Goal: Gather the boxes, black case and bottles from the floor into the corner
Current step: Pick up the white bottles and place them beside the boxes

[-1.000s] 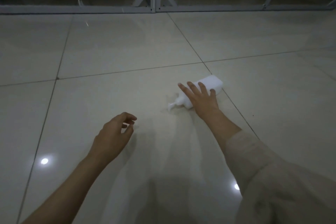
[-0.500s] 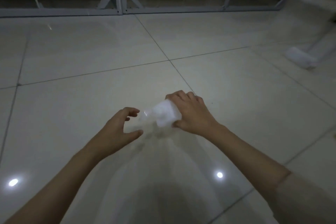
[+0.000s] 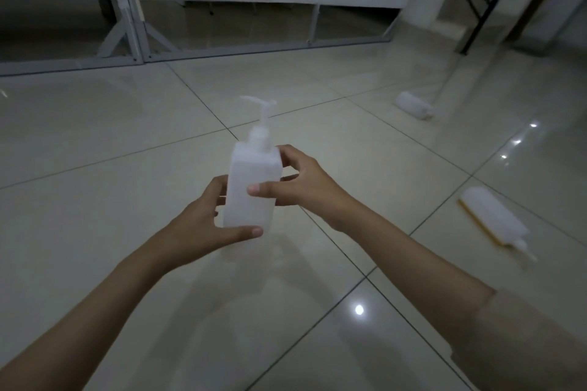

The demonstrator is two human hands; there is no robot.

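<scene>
While glossy tiled floor (image 3: 133, 143) fills the frame, three white bottles: one upright pump bottle (image 3: 252, 181) gripped by both hands, left hand (image 3: 203, 225) and right hand (image 3: 301, 184); two lying at right, far bottle (image 3: 413, 105) and near bottle (image 3: 495, 219).

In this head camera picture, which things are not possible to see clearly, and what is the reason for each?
- White plastic pump bottle, head view: its back and lower left side are covered by the left hand and right hand.
- White bottle lying far right: small and blurred; its cap is unclear.
- White bottle lying near right: motion blur hides any label.
- Boxes, black case, corner: outside the picture edges.
</scene>
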